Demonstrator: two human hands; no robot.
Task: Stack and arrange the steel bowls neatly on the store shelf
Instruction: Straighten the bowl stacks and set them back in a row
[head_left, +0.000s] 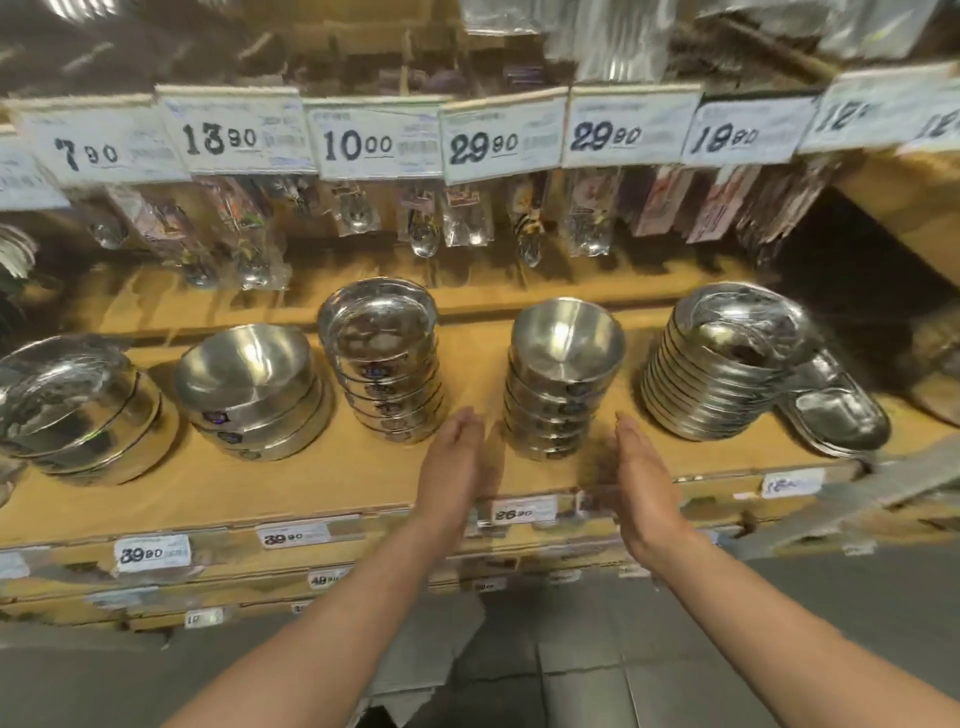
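Note:
Several stacks of steel bowls stand in a row on the wooden shelf (291, 483). The middle-right stack (563, 374) of small deep bowls stands between my hands. My left hand (457, 457) is flat with straight fingers, just left of that stack's base and apart from it. On the stack's right, my right hand (641, 478) is also flat and holds nothing. Left of it rises a taller stack (384, 358) of shiny bowls. Further left are wide matte bowls (249, 384) and a large stack (72, 405).
A leaning stack of shallow plates (727, 364) and an oval steel tray (836, 415) stand at the right. Packaged spoons (426, 218) hang above under price tags (358, 140). Price labels (291, 535) line the shelf's front edge. Grey floor lies below.

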